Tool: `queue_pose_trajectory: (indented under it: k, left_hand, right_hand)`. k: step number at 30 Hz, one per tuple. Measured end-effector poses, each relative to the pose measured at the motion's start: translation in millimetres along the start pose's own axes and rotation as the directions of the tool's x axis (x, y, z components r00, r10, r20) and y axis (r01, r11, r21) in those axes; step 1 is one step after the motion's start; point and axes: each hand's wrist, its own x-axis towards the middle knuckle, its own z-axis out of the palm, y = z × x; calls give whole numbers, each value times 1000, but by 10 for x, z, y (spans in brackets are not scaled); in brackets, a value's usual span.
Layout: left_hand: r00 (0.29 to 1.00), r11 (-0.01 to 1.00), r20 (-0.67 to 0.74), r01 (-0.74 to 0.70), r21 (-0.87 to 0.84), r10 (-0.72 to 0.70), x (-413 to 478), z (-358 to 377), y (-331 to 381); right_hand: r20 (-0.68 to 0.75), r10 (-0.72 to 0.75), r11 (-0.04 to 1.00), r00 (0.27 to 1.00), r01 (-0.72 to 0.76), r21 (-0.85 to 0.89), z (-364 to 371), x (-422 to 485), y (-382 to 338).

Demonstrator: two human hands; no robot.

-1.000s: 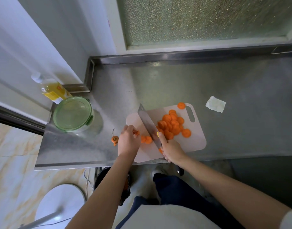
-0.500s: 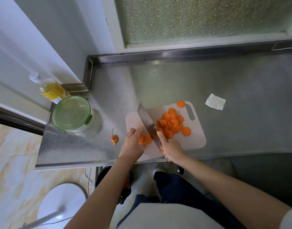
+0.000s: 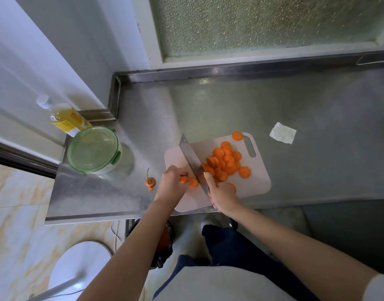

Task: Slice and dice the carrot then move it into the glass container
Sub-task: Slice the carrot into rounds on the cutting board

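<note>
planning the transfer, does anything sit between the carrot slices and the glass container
Yes: the green lid is on the container, covering its mouth. A cut carrot end also lies on the counter between board and container, easy to pass over.

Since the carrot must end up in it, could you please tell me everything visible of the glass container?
The glass container is round, with clear walls and a translucent green lid that is on, its clip tabs down at the rim. It stands upright at the left end of the steel counter, just in front of a yellow bottle, which may touch it. Nothing rests on it. What it holds cannot be told through the lid.
</note>
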Motion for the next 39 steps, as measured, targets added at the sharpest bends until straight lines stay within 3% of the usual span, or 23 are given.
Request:
queue_pose_trajectory:
  k: [5,12,17,27,33,39]
  left_hand:
    - [992,998,107,-65,18,63,-32,60,105]
    - [995,999,86,-46,8,46,-56,107,117]
    - [999,999,22,39,-34,-38,-68,34,43]
    - [960,894,-138,165,-417,-242,-229,-37,41]
    - [912,804,-81,310,-508,-402,-209,-36,87]
    - [884,748,-31,375,-547,-466,-195,-36,106]
  right_hand:
    - [27,-2,1000,1000,2,-10,-19,20,13]
    - [37,-27,1000,999,27,-12,16,-7,0]
    - [56,-51,998,997,53,-30,116,-7,-33]
    - [4,-25,1000,1000,25,16,230,50,-72]
    - [18,-20,1000,1000,20,-22,201,16,-131]
    - [15,-42,990,999,44,-131,124,-26,-222]
